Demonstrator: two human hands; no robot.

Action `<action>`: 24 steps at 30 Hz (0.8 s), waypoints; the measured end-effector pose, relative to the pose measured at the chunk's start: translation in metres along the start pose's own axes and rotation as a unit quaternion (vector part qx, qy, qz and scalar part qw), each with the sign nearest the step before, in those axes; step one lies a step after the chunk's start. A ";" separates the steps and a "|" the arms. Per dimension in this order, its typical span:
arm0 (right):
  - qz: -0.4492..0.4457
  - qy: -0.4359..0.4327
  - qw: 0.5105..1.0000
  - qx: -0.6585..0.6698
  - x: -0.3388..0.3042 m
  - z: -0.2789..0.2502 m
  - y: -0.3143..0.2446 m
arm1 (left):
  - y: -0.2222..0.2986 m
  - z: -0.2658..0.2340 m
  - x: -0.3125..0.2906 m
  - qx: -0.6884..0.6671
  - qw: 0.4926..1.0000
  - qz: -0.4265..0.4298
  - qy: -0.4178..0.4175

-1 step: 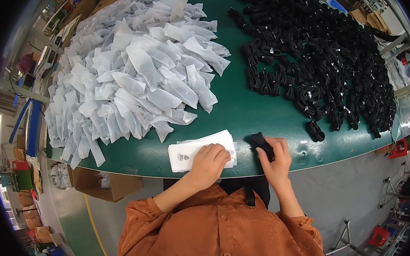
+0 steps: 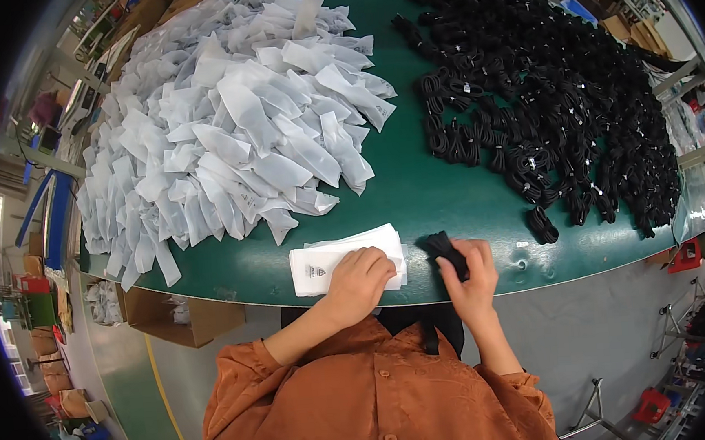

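My left hand [image 2: 363, 278] rests on a stack of flat, frosted white plastic bags [image 2: 311, 265] at the near edge of the table. Its fingers are curled and pinch the right end of the top bag. A dark printed mark shows on that bag. Just right of the stack, my right hand [image 2: 473, 277] is closed around a coiled bundle of black cable [image 2: 443, 250], thumb on one side and fingers on the other. The bundle's far end sticks out toward the bags, apart from them. My right palm hides the bundle's near end.
A big heap of filled frosted bags [image 2: 231, 122] covers the table's left side. Many black cable bundles [image 2: 540, 100] cover the right, one lone cable bundle [image 2: 542, 225] nearest me. Green tabletop [image 2: 403, 184] shows between them. Below the left edge stands an open cardboard box [image 2: 200, 325].
My right hand has shifted slightly left with the cable bundle, closer to the bag stack. My left hand has stayed in place.
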State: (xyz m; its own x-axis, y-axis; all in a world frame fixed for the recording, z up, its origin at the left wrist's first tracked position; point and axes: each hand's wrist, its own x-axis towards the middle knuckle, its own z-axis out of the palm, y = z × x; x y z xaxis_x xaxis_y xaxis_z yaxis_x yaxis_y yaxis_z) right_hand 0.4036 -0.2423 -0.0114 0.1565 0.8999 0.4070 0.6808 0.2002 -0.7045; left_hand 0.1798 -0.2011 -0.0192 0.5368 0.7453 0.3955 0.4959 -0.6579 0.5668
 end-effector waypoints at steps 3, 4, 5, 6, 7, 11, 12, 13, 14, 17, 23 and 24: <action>-0.013 -0.018 0.999 0.033 -0.010 0.004 -0.010 | 0.000 -0.001 -0.002 -0.066 0.996 -0.054 0.010; -0.023 -0.022 0.999 0.042 -0.013 0.006 -0.012 | 0.000 -0.002 -0.003 -0.116 0.988 -0.100 0.002; -0.041 -0.024 0.998 0.028 -0.014 0.007 -0.013 | 0.001 -0.004 -0.002 -0.116 0.988 -0.099 0.002; -0.041 -0.023 0.999 0.028 -0.015 0.008 -0.015 | 0.001 -0.006 -0.001 -0.150 0.981 -0.127 0.004; -0.050 -0.040 0.998 0.017 -0.016 0.009 -0.016 | 0.001 -0.007 -0.001 -0.183 0.971 -0.154 0.006; -0.105 -0.096 0.990 -0.009 -0.015 0.006 -0.014 | 0.001 -0.007 -0.001 -0.215 0.957 -0.192 0.007; -0.143 -0.120 0.982 -0.019 -0.013 0.005 -0.013 | 0.001 -0.007 -0.002 -0.224 0.958 -0.182 0.002; -0.143 -0.120 0.982 -0.020 -0.011 0.005 -0.012 | 0.001 -0.007 -0.002 -0.234 0.957 -0.170 -0.004; -0.157 -0.141 0.977 -0.005 -0.009 0.004 -0.011 | 0.001 -0.007 -0.002 -0.234 0.957 -0.170 -0.003; -0.023 -0.176 0.976 0.126 -0.015 0.006 -0.016 | 0.003 -0.011 0.002 -0.195 0.979 -0.053 -0.010; -0.003 -0.151 0.958 0.243 -0.014 0.013 -0.015 | 0.007 -0.027 0.015 -0.139 0.990 -0.013 -0.004; -0.110 -0.138 0.959 0.220 -0.008 0.012 -0.017 | 0.007 -0.030 0.017 -0.169 0.985 -0.042 -0.010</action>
State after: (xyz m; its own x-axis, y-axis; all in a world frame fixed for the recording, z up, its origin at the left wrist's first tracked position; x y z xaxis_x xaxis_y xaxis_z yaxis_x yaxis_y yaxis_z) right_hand 0.3823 -0.2487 -0.0098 -0.1935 0.8733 0.4472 0.2977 0.4866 -0.8214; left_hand 0.1717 -0.1898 0.0125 0.5182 0.7913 0.3244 0.2856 -0.5177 0.8065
